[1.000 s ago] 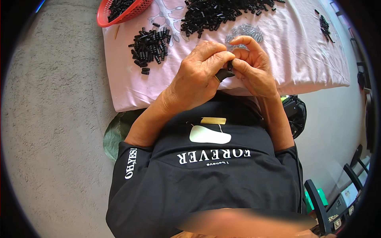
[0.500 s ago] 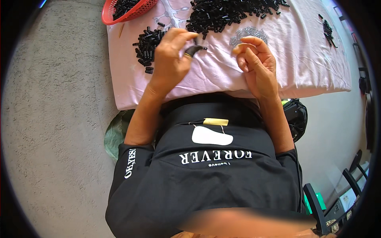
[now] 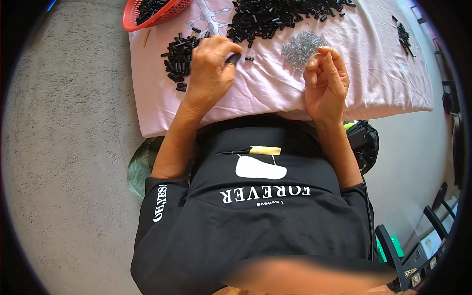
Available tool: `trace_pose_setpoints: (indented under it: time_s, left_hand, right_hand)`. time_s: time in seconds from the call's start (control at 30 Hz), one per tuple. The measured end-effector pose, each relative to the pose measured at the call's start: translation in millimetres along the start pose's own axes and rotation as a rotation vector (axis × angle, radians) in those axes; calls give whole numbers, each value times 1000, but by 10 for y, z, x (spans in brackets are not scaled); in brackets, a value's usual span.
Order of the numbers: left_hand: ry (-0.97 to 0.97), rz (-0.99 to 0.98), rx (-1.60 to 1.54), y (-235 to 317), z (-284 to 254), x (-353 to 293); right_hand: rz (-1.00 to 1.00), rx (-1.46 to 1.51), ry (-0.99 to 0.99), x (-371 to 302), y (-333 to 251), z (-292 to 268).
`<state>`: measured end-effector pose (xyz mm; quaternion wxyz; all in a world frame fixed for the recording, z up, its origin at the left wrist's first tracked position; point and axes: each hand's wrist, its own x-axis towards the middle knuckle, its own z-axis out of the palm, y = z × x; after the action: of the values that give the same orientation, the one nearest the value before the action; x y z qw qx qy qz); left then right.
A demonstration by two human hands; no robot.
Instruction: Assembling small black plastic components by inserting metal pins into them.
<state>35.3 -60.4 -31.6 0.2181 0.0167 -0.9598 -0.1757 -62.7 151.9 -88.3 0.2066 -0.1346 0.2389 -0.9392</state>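
Note:
My left hand [image 3: 210, 69] hangs over the near left part of the cloth, beside a small heap of short black tubular pieces [image 3: 178, 59]. Its fingers curl toward the thumb, which wears a black cover [image 3: 233, 59]; whatever they hold is hidden. One black piece [image 3: 250, 58] lies alone on the cloth just right of that thumb. My right hand [image 3: 328, 78] is raised at the near edge of a pile of small clear, shiny pieces [image 3: 301, 49]. Thumb and fingers are drawn together there, and I cannot make out anything between them.
A pink cloth [image 3: 275, 93] covers the table. A large heap of black pieces [image 3: 265, 22] lies at the back, with a red basket [image 3: 167, 17] of more at the far left. A thin wooden stick [image 3: 147, 38] and a small black cluster [image 3: 404, 39] lie toward opposite sides.
My left thumb has drawn back from the lone black piece, and its fingers have curled in. My right hand has shifted slightly right, its fingers closer together.

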Motion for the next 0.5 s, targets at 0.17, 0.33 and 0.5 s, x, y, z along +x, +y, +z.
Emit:
trace_pose_setpoints:
  time_s: [0.17,0.33,0.5]
  left_hand:
    - [-95,104,-220,233,258,128]
    - [-125,159,-222,368,394,208]
    - [-112,201,-125,394,458,223]
  right_hand:
    - [-50,2,48,50,-69,15]
    - [-126,-50,107,99,-98,1]
    - [-168,-105,148,96,-25,0]
